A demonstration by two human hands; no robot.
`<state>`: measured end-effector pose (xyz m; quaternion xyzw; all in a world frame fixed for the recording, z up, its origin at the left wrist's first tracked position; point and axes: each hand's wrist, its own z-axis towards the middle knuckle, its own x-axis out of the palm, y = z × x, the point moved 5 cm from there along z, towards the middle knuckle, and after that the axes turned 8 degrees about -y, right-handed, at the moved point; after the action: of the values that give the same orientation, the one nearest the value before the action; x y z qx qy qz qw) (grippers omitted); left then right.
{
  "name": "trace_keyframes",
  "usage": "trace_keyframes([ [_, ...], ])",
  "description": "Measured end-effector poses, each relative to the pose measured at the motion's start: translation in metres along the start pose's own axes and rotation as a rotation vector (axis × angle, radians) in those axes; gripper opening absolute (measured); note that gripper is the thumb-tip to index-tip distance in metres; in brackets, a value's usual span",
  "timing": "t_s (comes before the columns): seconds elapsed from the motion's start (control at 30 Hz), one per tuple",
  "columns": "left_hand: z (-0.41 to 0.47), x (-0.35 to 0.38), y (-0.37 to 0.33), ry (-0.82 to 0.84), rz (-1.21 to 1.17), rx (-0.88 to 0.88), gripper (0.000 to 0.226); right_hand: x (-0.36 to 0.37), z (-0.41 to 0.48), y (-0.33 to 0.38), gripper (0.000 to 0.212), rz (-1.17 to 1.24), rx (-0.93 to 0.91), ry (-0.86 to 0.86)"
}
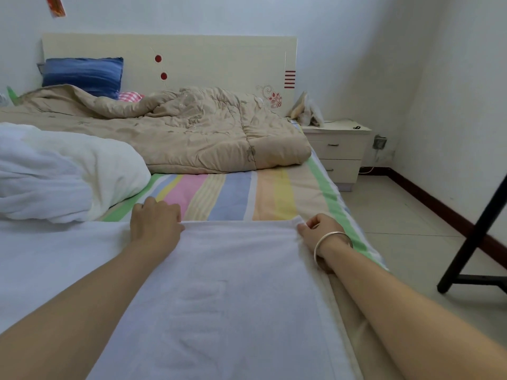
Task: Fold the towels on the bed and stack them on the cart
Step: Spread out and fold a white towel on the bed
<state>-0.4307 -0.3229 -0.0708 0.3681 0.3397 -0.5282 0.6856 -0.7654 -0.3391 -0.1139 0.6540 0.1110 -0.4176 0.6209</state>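
A white towel [225, 292] lies spread flat on the near part of the bed, over the striped sheet [233, 193]. My left hand [155, 222] grips the towel's far edge near its left part, fingers curled over the hem. My right hand [318, 231], with a silver bangle on the wrist, pinches the far right corner of the same towel. A heap of more white towels [63, 171] sits on the bed to the left, apart from both hands. The cart is not in view.
A beige quilt [175, 130] lies crumpled across the far half of the bed, with a blue pillow [82, 74] at the headboard. A white nightstand [337, 149] stands at the right. Black metal legs [474, 237] stand on the tiled floor at the right edge.
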Motion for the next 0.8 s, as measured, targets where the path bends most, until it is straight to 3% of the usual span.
trace_keyframes([
  [0.1,0.009,-0.005,-0.01,-0.068,-0.089,-0.04,0.013,-0.013,0.006,-0.005,0.026,-0.042,0.006,-0.024],
  [0.23,-0.003,0.019,-0.027,0.015,-0.065,-0.098,0.014,-0.011,0.006,-0.006,0.026,-0.16,0.003,0.05],
  [0.5,-0.043,0.021,-0.018,-0.052,-0.546,-0.206,0.043,-0.015,-0.008,-0.007,0.051,-0.161,0.09,0.121],
  [0.63,-0.082,-0.006,-0.029,0.07,-0.646,-0.088,0.059,-0.031,-0.046,-0.011,0.043,-0.039,0.164,0.21],
  [0.73,-0.118,-0.034,-0.041,0.265,-0.753,-0.031,0.053,-0.04,-0.079,-0.02,0.047,0.007,0.181,0.236],
  [0.8,-0.157,-0.064,-0.055,0.345,-0.713,0.14,0.057,-0.054,-0.106,-0.024,0.05,0.015,0.172,0.234],
])
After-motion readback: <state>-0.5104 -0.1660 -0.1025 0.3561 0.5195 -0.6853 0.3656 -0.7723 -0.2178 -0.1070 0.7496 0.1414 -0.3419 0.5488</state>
